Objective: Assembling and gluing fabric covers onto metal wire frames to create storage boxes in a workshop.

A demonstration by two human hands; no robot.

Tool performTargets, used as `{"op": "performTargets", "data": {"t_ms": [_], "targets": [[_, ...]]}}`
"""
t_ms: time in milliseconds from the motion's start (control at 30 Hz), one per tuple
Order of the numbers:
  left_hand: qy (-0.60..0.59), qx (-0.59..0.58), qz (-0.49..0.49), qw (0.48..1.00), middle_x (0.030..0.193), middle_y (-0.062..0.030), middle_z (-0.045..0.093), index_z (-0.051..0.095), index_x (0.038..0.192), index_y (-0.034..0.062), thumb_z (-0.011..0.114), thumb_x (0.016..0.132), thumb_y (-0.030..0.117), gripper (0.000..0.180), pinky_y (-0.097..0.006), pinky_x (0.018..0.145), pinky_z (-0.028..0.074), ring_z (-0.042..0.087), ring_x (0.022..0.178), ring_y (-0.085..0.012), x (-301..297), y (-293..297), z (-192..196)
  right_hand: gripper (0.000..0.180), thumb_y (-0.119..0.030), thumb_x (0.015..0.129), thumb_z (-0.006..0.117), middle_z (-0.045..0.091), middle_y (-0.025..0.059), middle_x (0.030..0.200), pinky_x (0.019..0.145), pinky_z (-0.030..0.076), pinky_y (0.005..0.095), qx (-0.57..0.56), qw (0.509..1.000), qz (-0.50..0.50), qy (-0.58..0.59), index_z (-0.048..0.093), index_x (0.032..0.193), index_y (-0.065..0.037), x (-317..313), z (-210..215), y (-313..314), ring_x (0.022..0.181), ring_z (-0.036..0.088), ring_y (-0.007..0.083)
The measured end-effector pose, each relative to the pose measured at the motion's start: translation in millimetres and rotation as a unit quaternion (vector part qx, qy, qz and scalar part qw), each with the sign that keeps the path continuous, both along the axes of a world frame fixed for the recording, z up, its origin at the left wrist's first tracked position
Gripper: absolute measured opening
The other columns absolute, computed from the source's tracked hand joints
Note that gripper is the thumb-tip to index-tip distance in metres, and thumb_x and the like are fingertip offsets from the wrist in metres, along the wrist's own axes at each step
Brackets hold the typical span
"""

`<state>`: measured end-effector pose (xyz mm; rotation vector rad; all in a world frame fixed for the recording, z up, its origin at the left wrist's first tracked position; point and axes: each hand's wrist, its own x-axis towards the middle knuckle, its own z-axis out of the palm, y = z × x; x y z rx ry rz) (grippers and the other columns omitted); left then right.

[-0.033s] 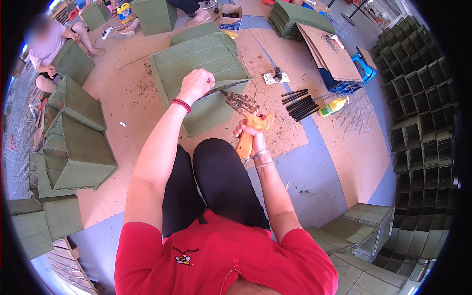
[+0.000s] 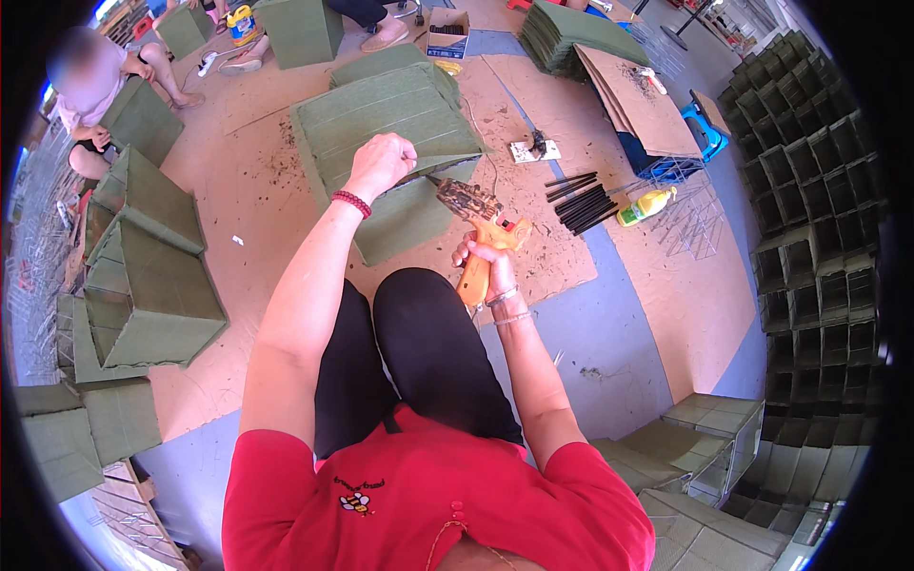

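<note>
In front of my knees stands a green box (image 2: 409,228) covered in woven-looking sheet, with a loose flap (image 2: 443,164) lifted along its near edge. My left hand (image 2: 381,164) is closed at that flap, its fingertips partly hidden from above. An orange hot glue gun (image 2: 490,234) is gripped by its handle in my right hand (image 2: 487,265). The gun's dark, crusted front end points up and left, its nozzle close to the gap under the flap.
Black glue sticks (image 2: 583,206) lie at the right beside a yellow bottle (image 2: 647,206). A white pad (image 2: 535,150) holds a dark lump. Green boxes (image 2: 162,285) stand at the left, near a seated person (image 2: 95,81). Stacked boxes (image 2: 809,228) line the right.
</note>
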<state>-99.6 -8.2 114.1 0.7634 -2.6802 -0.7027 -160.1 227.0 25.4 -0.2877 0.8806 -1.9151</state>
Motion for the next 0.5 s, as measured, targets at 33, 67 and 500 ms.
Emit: {"op": "performTargets", "data": {"t_ms": [33,67,500], "targets": [[0.003,0.002,0.002,1.0,0.085,-0.009,0.067,0.07,0.081,0.0107,0.066,0.072,0.013,0.01,-0.036,0.075,0.05,0.063,0.084,-0.0257,1.5,-0.1,0.0,0.017,-0.007,0.075,0.058,0.048,0.0076,0.068,0.062,0.043,0.0342,0.0,1.0,0.004,-0.007,0.047,0.086,-0.001,0.5,-0.2,-1.0,0.064,0.05,0.0215],[0.006,0.004,0.004,1.0,0.085,-0.009,0.067,0.07,0.081,0.0108,0.066,0.072,0.013,0.01,-0.036,0.075,0.051,0.064,0.084,-0.0256,3.0,-0.4,0.0,0.017,-0.007,0.075,0.059,0.048,0.0078,0.068,0.062,0.043,0.0343,0.001,1.0,0.008,-0.013,0.047,0.085,-0.002,1.0,-0.5,-1.9,0.064,0.05,0.0217],[-0.001,-0.006,-0.017,1.0,0.085,-0.0096,0.067,0.07,0.081,0.0102,0.065,0.072,0.012,0.01,-0.036,0.073,0.051,0.064,0.082,-0.0257,10.3,-8.9,-1.1,0.019,-0.008,0.075,0.061,0.05,0.0085,0.068,0.063,0.042,0.0336,-0.003,0.998,0.055,0.004,0.048,0.087,-0.001,2.1,-1.2,-5.6,0.065,0.051,0.0227]]}}
